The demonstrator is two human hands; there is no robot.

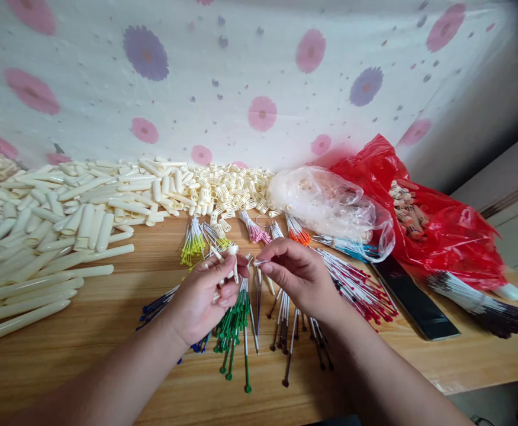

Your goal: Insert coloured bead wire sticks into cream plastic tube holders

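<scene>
My left hand [200, 296] is closed around several small cream plastic pieces [234, 252] with thin stems. Thumb and fingertips of my right hand [301, 278] are pinched on a small thin pale piece [261, 262], too small to name. The two hands are close together, fingertips a little apart. Beneath them lie bundles of thin white sticks with coloured tips: a green-tipped bundle [236, 319] under my left hand, dark brown-tipped sticks [288, 355] below my right, and a dark red-tipped bundle [360, 290] beside my right wrist. Blue-tipped sticks [154, 310] are partly hidden by my left hand.
Cream plastic tubes [90, 228] cover the table's left side, with short slotted cream pieces [227, 186] behind. A clear plastic bag [325, 198], a red bag [454, 231] of cream pieces, a black phone-like slab [416, 302] and a black-tipped bundle [485, 302] lie right.
</scene>
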